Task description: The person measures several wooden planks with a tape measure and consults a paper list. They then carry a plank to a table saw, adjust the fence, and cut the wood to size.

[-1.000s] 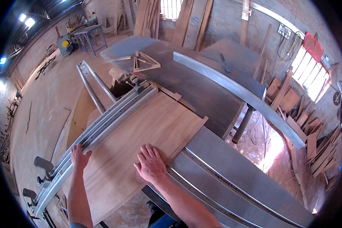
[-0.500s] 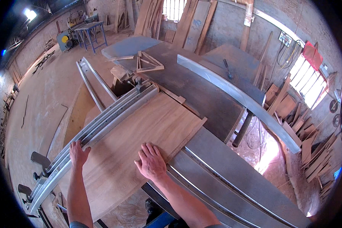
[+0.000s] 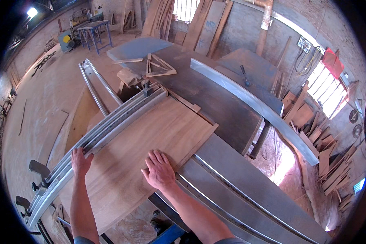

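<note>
A large flat wooden board (image 3: pixel 150 142) lies on a big sliding table saw. My left hand (image 3: pixel 81 161) rests flat on the board's left edge, against the long metal sliding rail (image 3: pixel 105 128). My right hand (image 3: pixel 160 171) presses palm down on the board near its right edge, beside the grey steel table (image 3: pixel 248 191). Both hands lie with fingers spread and grip nothing. The far end of the board reaches the dark saw table (image 3: pixel 215 101).
A long metal fence (image 3: pixel 252 101) crosses the far side of the saw table. A small triangular wooden frame (image 3: pixel 160 67) lies beyond. Offcuts (image 3: pixel 313 126) are piled on the floor at right. A blue workbench (image 3: pixel 95 34) stands far back left.
The view has shifted slightly; the board and both hands have slid a little forward along the rail. Both hands keep their flat hold on the board.
</note>
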{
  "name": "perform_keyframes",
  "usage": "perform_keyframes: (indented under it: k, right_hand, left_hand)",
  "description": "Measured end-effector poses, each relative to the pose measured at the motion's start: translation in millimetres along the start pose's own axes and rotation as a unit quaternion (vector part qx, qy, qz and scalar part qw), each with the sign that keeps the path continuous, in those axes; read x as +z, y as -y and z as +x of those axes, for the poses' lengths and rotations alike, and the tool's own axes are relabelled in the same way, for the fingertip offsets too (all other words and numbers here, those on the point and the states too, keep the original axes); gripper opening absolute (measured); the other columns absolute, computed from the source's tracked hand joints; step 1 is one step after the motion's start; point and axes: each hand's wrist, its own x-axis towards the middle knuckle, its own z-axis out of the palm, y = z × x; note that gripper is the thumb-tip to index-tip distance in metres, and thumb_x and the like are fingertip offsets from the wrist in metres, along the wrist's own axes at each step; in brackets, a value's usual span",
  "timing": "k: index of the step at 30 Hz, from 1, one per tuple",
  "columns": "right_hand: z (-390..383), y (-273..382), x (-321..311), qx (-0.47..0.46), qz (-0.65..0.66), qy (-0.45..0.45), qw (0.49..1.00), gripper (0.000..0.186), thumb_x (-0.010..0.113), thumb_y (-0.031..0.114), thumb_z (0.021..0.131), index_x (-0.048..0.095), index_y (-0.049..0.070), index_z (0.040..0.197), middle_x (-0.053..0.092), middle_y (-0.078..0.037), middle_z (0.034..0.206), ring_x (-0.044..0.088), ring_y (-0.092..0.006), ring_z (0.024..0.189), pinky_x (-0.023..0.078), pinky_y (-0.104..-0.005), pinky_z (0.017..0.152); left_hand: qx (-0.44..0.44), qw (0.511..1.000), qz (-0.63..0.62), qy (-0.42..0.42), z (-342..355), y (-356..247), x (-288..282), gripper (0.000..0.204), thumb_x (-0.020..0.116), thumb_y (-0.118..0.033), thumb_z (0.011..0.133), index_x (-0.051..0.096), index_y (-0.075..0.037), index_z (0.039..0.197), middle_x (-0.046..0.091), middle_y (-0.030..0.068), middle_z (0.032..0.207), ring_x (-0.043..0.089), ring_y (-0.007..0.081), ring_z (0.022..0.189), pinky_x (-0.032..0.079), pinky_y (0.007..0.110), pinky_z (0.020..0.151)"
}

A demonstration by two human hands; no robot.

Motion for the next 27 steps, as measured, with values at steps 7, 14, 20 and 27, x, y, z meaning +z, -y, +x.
perform_keyframes:
  k: [7, 14, 20, 27]
  right_hand:
    - [3.3, 0.4, 4.3, -0.004, 0.000, -0.004, 1.000, 0.047, 0.059, 0.038, 0.088, 0.057, 0.002, 0.118, 0.049, -0.017, 0.137, 0.039, -0.0313, 0.132, 0.029, -0.0458, 0.111]
    - [8.6, 4.1, 8.9, -0.015, 0.001, -0.012, 1.000, 0.048, 0.062, 0.037, 0.087, 0.056, 0.001, 0.118, 0.050, -0.018, 0.135, 0.040, -0.0325, 0.131, 0.031, -0.0465, 0.110]
    - [12.8, 2.7, 12.4, -0.015, -0.004, -0.013, 1.000, 0.049, 0.062, 0.037, 0.087, 0.055, 0.001, 0.119, 0.049, -0.018, 0.137, 0.040, -0.0327, 0.132, 0.030, -0.0471, 0.110]
    - [17.7, 4.8, 17.4, -0.022, 0.001, -0.011, 1.000, 0.047, 0.062, 0.037, 0.087, 0.056, 0.001, 0.117, 0.049, -0.017, 0.136, 0.040, -0.0328, 0.132, 0.030, -0.0473, 0.110]
  left_hand:
    - [0.007, 1.000, -0.006, -0.013, -0.1, 4.5, 3.8, 0.054, 0.076, -0.028, 0.069, 0.059, 0.000, 0.112, 0.056, 0.0177, 0.113, 0.050, 0.0355, 0.111, 0.041, 0.045, 0.096]
    - [-0.003, 1.000, 0.008, -0.009, 0.5, 8.9, -1.1, 0.056, 0.076, -0.027, 0.070, 0.057, -0.001, 0.116, 0.056, 0.0179, 0.115, 0.049, 0.0359, 0.113, 0.041, 0.046, 0.097]
    - [-0.004, 1.000, -0.004, -0.004, 4.6, 7.5, 0.1, 0.055, 0.076, -0.026, 0.071, 0.058, -0.002, 0.116, 0.056, 0.0171, 0.115, 0.049, 0.0351, 0.113, 0.041, 0.045, 0.097]
    - [-0.014, 1.000, -0.009, -0.008, 7.8, 12.3, 0.7, 0.054, 0.076, -0.026, 0.071, 0.058, -0.002, 0.116, 0.056, 0.0177, 0.116, 0.049, 0.0352, 0.113, 0.041, 0.045, 0.097]
